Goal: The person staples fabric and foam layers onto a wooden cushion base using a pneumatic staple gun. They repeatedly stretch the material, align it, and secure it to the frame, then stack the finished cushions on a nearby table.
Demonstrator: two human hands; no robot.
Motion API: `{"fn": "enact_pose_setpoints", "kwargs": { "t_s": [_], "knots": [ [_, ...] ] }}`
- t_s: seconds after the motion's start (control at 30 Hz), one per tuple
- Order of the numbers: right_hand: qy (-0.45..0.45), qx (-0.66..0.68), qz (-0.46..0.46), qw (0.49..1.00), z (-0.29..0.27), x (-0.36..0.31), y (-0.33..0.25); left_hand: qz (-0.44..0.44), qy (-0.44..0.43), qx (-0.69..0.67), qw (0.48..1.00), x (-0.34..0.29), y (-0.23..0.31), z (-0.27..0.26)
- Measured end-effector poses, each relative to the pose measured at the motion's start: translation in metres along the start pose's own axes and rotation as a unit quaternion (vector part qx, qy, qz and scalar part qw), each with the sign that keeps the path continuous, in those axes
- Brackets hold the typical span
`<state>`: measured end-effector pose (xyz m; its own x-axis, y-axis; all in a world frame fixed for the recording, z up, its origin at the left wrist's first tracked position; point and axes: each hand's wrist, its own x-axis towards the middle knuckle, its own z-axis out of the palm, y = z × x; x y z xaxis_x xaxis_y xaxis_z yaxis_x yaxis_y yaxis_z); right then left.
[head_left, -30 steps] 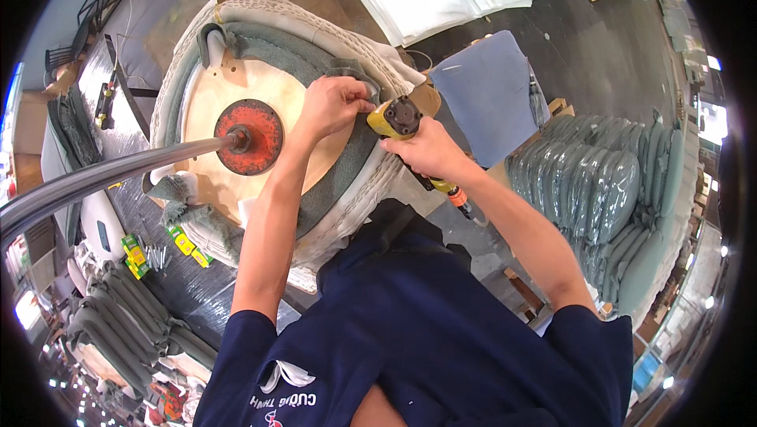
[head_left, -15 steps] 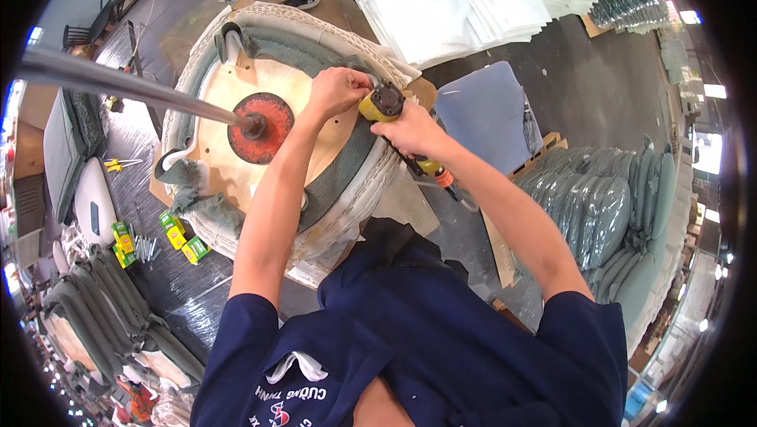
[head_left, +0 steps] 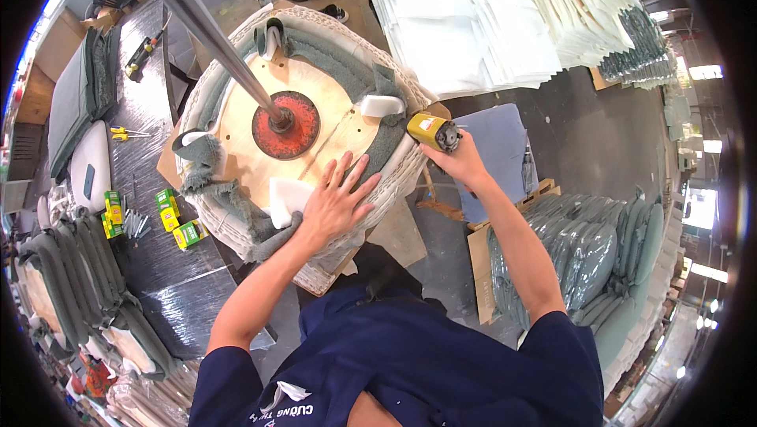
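A plywood seat board [head_left: 331, 135] lies face down, with grey-green fabric [head_left: 384, 147] folded over its rim. A red round press plate [head_left: 303, 123] on a metal rod [head_left: 197, 21] bears on its middle. My left hand [head_left: 335, 205] lies with spread fingers on the near right part of the board and fabric edge, beside a white foam piece [head_left: 288, 200]. In my right hand [head_left: 461, 163] is a yellow staple gun [head_left: 430, 129], just off the right corner of the seat. Another white foam tab [head_left: 382, 106] shows at that corner.
On the plastic-wrapped table [head_left: 169, 301] at left are green-and-yellow boxes [head_left: 189, 234], loose staple strips [head_left: 136, 223] and yellow-handled pliers [head_left: 122, 134]. White sheets [head_left: 441, 25] are stacked at the back right. Wrapped grey cushions [head_left: 564, 246] stand at right, near a blue-grey panel [head_left: 497, 139].
My left hand has left the fabric at the right corner and now lies flat nearer to me. The staple gun has moved off that corner to the right. The whole view has shifted.
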<state>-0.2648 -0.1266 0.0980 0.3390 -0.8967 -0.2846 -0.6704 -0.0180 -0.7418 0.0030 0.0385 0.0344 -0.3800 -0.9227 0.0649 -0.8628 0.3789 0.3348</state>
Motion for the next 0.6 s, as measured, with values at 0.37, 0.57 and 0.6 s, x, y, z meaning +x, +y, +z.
{"fn": "enact_pose_setpoints", "kwargs": {
  "t_s": [0.37, 0.57, 0.6],
  "knots": [
    [-0.1, -0.074, 0.116, 0.985, -0.001, 0.083, -0.015, -0.048, 0.091, -0.005, 0.995, 0.027, 0.014, 0.026],
    [-0.086, -0.091, 0.082, 0.989, 0.005, 0.102, -0.041, -0.038, 0.075, 0.027, 0.996, 0.065, 0.003, 0.026],
    [-0.076, -0.091, 0.084, 0.989, 0.005, 0.102, -0.036, -0.028, 0.065, 0.029, 0.997, 0.073, 0.004, 0.026]
  ]
}}
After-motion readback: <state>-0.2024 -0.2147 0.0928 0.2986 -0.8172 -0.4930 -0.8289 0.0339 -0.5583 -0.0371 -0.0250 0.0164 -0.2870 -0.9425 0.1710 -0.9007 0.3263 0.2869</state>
